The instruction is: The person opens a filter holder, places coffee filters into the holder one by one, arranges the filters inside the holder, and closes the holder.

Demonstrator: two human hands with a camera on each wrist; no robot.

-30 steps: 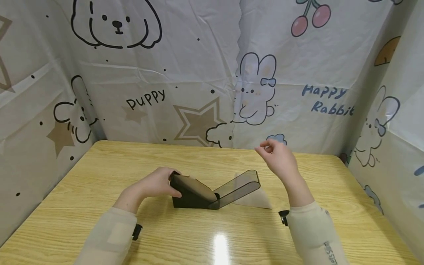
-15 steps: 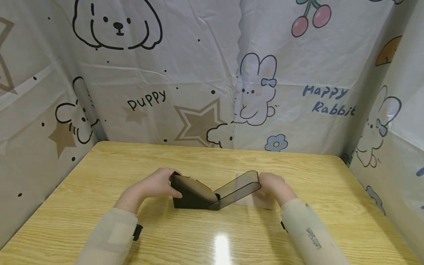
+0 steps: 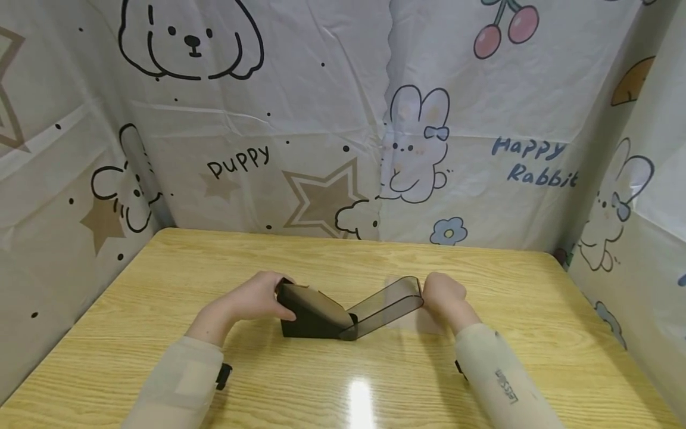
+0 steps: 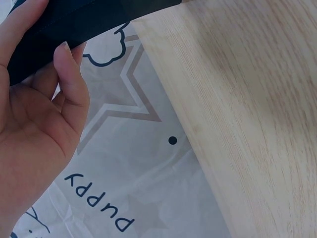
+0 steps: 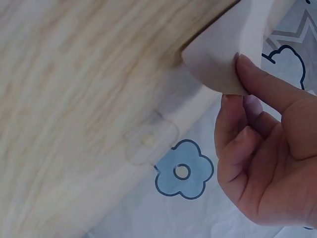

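Observation:
A black filter holder (image 3: 311,319) stands on the table with its smoky see-through lid (image 3: 383,307) swung open to the right. Brown paper edges show at its top. My left hand (image 3: 259,298) grips the holder's raised left end, thumb on the near side; in the left wrist view fingers curl under the dark box (image 4: 99,22). Just past the lid's end, my right hand (image 3: 445,292) pinches a pale fan-shaped coffee filter (image 5: 218,59) by its edge, between thumb and fingers. Part of the filter shows through the lid in the head view.
The wood-grain table (image 3: 300,387) reaches back to a printed cloth (image 3: 321,119) hung behind and at both sides. A bright glare spot lies on the table in front of the holder.
My right hand has come down from above the table to the filter lying beyond the lid, pinched it and shifted it slightly. My left hand keeps its grip on the holder.

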